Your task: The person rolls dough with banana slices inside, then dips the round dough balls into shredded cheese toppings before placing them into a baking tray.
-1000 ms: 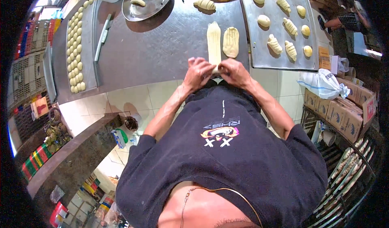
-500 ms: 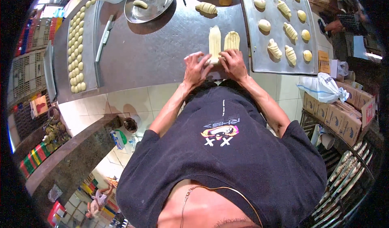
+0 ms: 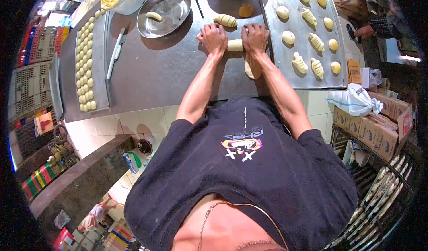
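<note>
On the metal table, a pale rolled-up piece of dough (image 3: pixel 235 45) lies between my two hands. At its left end my left hand (image 3: pixel 213 40) presses down with bent fingers. My right hand (image 3: pixel 255 39) covers the right end, its fingers held together. A flat dough strip (image 3: pixel 252 68) sticks out below my right hand and wrist. Just beyond my hands sits a shaped, ridged dough roll (image 3: pixel 226 20). A small orange-brown lump (image 3: pixel 245 10) is beside it. What lies directly beneath my palms is hidden.
A metal tray (image 3: pixel 290 79) holds dough rolls and balls at right. Another tray (image 3: pixel 100 63) carries small dough balls at far left, with a knife-like tool (image 3: pixel 117 51) alongside. A round pan (image 3: pixel 147 28) holds one pale piece (image 3: pixel 154 16). A filled tub (image 3: pixel 129 3) stands behind.
Both hands have moved away from me across the table. The left of two flat dough strips is now rolled up. The other strip now extends toward me under my right wrist.
</note>
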A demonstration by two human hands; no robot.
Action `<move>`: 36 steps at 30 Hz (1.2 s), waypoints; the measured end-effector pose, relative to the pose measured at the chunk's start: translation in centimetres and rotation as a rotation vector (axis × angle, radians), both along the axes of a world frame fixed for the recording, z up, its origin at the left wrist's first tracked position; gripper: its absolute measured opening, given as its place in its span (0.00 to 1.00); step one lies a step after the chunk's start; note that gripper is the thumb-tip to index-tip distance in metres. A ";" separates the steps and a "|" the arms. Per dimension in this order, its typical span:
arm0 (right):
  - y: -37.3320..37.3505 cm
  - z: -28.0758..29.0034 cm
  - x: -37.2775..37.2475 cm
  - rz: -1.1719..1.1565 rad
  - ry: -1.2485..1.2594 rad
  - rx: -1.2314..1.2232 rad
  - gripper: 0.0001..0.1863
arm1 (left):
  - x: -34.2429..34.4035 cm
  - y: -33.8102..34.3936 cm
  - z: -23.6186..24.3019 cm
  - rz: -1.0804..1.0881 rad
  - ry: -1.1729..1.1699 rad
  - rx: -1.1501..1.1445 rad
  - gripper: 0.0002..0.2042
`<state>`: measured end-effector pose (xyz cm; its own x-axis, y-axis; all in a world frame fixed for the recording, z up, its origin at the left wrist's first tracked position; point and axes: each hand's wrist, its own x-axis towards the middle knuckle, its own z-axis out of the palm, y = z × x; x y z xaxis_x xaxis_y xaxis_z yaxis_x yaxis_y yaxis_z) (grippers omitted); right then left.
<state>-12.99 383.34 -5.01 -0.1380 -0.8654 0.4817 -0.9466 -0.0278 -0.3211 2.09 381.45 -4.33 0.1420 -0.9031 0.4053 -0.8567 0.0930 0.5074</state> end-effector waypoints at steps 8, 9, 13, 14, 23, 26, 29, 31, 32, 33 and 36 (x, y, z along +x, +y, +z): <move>-0.2 0.3 -0.4 0.190 -0.468 0.063 0.11 | 5.3 1.9 -0.5 0.000 0.315 -0.094 0.09; 1.1 2.4 0.4 0.410 -0.513 0.138 0.15 | 7.7 4.2 -0.6 0.000 0.334 -0.058 0.07; 2.7 1.6 0.5 0.555 -0.349 0.234 0.27 | 11.5 11.3 -0.4 0.025 0.342 0.052 0.04; 2.5 1.7 1.3 0.534 -0.384 0.288 0.27 | 12.0 12.4 -0.2 0.031 0.350 0.073 0.04; -0.8 5.6 9.4 0.507 -0.459 0.023 0.31 | 11.8 11.3 0.1 0.104 0.238 0.133 0.04; -1.0 3.7 9.9 0.492 -0.253 0.325 0.35 | 12.0 11.4 0.6 0.091 0.247 0.163 0.03; -3.9 7.3 14.5 0.450 -0.196 0.093 0.28 | 12.5 11.8 0.9 0.079 0.237 0.198 0.04; -8.0 6.9 18.7 0.549 -0.300 0.052 0.23 | 12.6 11.9 0.8 0.069 0.239 0.179 0.04; -10.5 6.5 21.2 0.574 -0.323 0.048 0.20 | 12.6 11.9 1.0 0.065 0.230 0.188 0.04; -12.8 6.1 24.0 0.599 -0.347 0.047 0.18 | 12.7 11.9 1.0 0.051 0.230 0.191 0.04; -18.5 5.4 30.6 0.509 -0.152 0.328 0.18 | 12.4 11.9 0.5 0.065 0.265 0.221 0.04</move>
